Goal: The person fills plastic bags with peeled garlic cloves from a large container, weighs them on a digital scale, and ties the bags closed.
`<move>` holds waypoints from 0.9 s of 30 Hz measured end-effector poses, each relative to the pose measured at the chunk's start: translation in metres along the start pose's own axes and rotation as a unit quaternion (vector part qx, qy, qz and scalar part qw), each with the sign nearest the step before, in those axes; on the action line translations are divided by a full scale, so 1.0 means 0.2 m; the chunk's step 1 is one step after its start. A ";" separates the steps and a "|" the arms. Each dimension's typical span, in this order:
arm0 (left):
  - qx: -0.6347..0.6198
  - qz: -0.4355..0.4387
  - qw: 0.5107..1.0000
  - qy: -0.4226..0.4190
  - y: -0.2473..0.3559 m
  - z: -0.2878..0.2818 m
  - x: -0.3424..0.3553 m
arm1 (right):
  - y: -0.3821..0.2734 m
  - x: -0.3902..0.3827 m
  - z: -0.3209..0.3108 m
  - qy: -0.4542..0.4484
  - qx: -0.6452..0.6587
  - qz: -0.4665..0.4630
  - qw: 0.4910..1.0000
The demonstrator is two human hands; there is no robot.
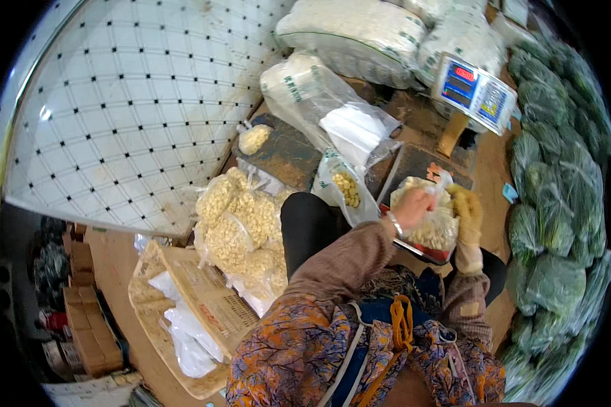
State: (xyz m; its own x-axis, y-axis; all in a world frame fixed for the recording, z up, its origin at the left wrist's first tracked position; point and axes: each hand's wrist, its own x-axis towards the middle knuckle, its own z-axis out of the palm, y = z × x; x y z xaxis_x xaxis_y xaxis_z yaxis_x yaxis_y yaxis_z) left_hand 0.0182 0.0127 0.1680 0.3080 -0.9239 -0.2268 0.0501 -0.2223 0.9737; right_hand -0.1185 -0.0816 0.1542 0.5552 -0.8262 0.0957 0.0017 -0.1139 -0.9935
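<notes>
A clear plastic bag (433,234) filled with pale, clove-like pieces rests on the platform of a digital scale (414,163). At its top, my bare left hand (413,210), a band around the wrist, has its fingers closed on the gathered plastic. My right hand (467,211), in a yellowish glove, curls around the bag's right side near the neck. The twisted mouth of the bag sticks up between the two hands. Just left of the scale lies an opened bag (346,188) with yellowish pieces inside.
Large filled bags (237,220) are heaped left of my knee, beside a tilted plastic crate (207,298) with white bags. The scale's lit display (463,87) stands beyond my hands. Bagged green vegetables (553,203) line the right. A small knotted bag (254,139) lies farther off.
</notes>
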 end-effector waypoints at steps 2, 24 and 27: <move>-0.061 0.091 0.991 0.077 0.11 -0.23 -0.18 | -0.19 -0.02 0.00 0.028 0.038 -0.052 0.998; 0.313 -0.160 0.804 0.480 -1.11 -1.94 -0.97 | 0.03 0.04 0.09 -0.032 -0.018 0.097 0.995; 0.067 -0.075 0.844 0.526 -0.96 -1.81 -0.65 | 0.12 0.09 0.13 -0.052 -0.051 0.135 0.988</move>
State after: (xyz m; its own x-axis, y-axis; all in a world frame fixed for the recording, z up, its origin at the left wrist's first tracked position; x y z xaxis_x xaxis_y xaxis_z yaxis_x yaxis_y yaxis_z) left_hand 0.3127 0.2885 0.0185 0.9850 -0.1095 -0.1332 0.0773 -0.4103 0.9087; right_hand -0.0876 -0.0844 0.1310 0.6069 -0.7730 -0.1845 -0.2387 0.0442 -0.9701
